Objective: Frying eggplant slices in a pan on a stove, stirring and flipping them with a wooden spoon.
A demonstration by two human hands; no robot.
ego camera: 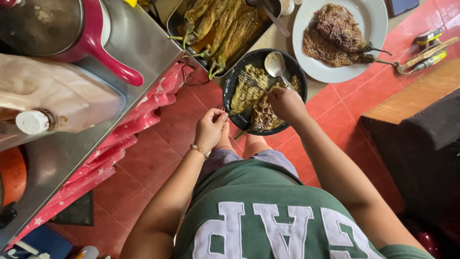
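A black bowl [233,76] sits on the red tiled floor in front of my knees. It holds flattened roasted eggplants [247,91] in liquid, and a metal spoon [275,64] rests in it. My left hand [211,128] pinches an eggplant's stem at the bowl's near rim. My right hand [286,103] is closed on a fork [254,81] whose tines press on the eggplant. Beyond the bowl, a dark tray [175,21] carries several whole roasted eggplants. A white plate [376,19] with browned fried eggplants stands at the upper right.
A steel counter [143,48] on the left bears a red-handled pot [103,43] and a lying plastic bottle [52,100] with a white cap. A red star-patterned cloth [129,129] hangs off its edge. A wooden bench [412,100] stands right, and small tools [426,55] lie beside the plate.
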